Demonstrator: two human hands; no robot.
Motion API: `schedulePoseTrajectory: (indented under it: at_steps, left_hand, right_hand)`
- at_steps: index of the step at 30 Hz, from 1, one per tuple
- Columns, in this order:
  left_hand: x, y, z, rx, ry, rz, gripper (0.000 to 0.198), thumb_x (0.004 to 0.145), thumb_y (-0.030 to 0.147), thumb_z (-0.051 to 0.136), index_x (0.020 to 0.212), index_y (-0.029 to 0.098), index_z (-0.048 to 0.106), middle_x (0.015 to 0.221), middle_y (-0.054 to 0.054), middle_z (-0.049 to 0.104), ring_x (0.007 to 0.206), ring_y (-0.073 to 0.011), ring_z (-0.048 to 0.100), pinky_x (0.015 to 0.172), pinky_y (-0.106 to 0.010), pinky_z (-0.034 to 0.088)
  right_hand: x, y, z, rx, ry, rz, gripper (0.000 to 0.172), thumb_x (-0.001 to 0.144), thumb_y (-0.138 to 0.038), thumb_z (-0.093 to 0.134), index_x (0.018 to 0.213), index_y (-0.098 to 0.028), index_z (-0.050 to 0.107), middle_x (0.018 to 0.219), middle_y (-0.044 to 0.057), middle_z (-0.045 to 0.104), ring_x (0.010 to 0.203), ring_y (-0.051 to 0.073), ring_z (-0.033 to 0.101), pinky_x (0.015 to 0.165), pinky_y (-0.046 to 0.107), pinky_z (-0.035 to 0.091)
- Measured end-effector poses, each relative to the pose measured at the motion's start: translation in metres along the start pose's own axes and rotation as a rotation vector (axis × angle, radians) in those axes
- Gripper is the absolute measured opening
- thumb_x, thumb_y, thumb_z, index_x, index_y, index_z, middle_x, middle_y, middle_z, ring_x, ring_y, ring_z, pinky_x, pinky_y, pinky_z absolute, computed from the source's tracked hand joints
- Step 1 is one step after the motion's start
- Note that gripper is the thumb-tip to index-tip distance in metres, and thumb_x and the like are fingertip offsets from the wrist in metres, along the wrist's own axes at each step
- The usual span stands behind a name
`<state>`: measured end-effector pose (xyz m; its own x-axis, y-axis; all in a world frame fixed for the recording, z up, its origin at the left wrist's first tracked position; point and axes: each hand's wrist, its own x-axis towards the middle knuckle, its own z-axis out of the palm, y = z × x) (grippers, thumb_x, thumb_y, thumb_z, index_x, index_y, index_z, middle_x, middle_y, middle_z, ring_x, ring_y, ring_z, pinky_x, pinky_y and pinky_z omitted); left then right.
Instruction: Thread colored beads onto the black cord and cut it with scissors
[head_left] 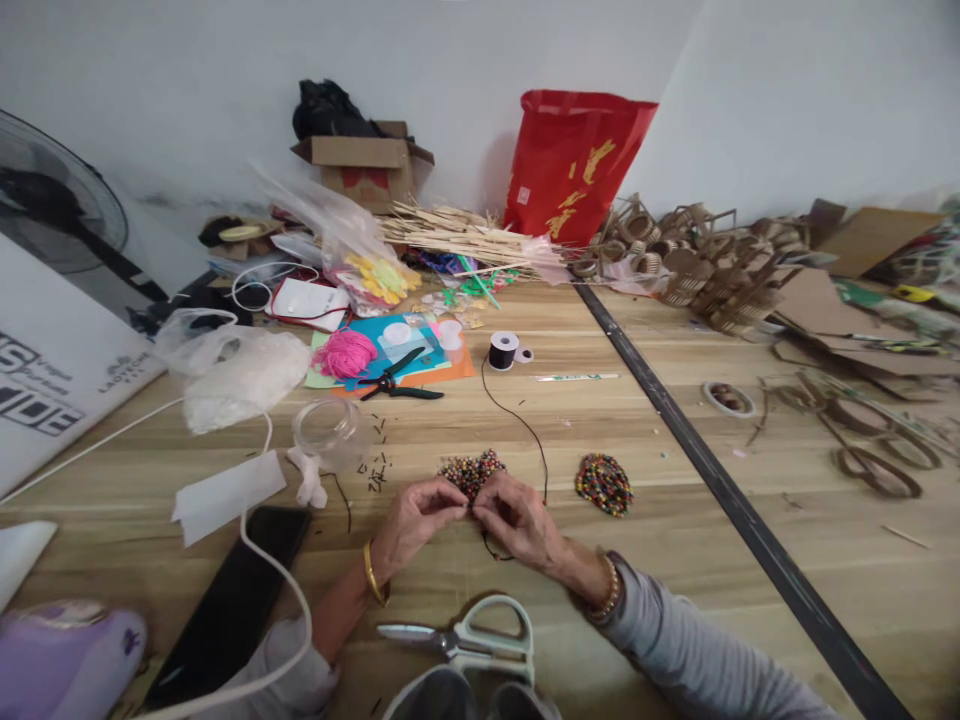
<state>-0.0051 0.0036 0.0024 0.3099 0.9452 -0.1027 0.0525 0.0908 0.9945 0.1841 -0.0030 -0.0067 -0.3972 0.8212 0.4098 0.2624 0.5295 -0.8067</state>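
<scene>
White-handled scissors [454,643] lie nearest on the wooden table [637,410], blades pointing left, with a black phone [232,600] off to their left. Just beyond them the person's left hand [416,515], with a gold bangle [373,575] at the wrist, and right hand [525,520], under a grey sleeve [675,620] and a beaded bracelet [611,590], meet almost tip to tip. Each grasps the near edge of a bundle of colourful beads [471,470], thumb pressed to finger; whether bead or cord sits between the tips is too small to tell. That bundle lies on the table directly beyond the fingers, and a coil of similar beads [604,484] rests apart, to its right. A dark cord [545,465] runs from beside the right hand back to a spool [503,352]. Left of the spool, black-handled pliers [386,383] lie spread beside pink yarn [345,353], partly over coloured sheets [367,330]. Farther off are piled thin sticks [450,235], then an open cardboard box [360,152] and an upright red bag [577,165] near the pale wall [450,50].
</scene>
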Motion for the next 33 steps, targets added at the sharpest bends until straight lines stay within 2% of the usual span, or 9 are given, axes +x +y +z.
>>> schedulePoseTrajectory:
  at_steps: [21, 26, 33]
  left_hand:
    - [-0.0006, 0.0000, -0.0005, 0.024, -0.017, 0.060, 0.014, 0.067, 0.027, 0.074, 0.073, 0.014, 0.072, 0.076, -0.004, 0.067, 0.073, -0.0170, 0.061, 0.071, -0.028, 0.050]
    - [-0.0006, -0.0012, 0.0001, 0.006, -0.006, 0.081, 0.011, 0.066, 0.023, 0.074, 0.072, 0.014, 0.073, 0.076, -0.004, 0.066, 0.073, -0.0166, 0.061, 0.069, -0.026, 0.049]
    - [-0.0022, 0.0024, 0.0010, 0.048, -0.015, 0.098, 0.010, 0.069, 0.023, 0.072, 0.074, 0.015, 0.073, 0.079, -0.005, 0.068, 0.077, -0.0178, 0.063, 0.072, -0.027, 0.051]
  right_hand:
    - [-0.0003, 0.0000, 0.0010, -0.010, -0.015, -0.003, 0.013, 0.089, -0.022, 0.053, 0.078, -0.018, 0.059, 0.071, 0.003, 0.057, 0.065, 0.015, 0.052, 0.059, 0.026, 0.042]
    - [-0.0001, 0.0008, 0.0010, -0.017, -0.023, -0.007, 0.012, 0.088, -0.021, 0.054, 0.078, -0.018, 0.059, 0.070, 0.003, 0.057, 0.065, 0.014, 0.052, 0.058, 0.025, 0.041]
    - [-0.0021, 0.0013, 0.0027, 0.056, -0.020, 0.094, 0.014, 0.086, -0.031, 0.059, 0.083, -0.017, 0.059, 0.067, 0.000, 0.057, 0.058, 0.012, 0.050, 0.052, 0.022, 0.042]
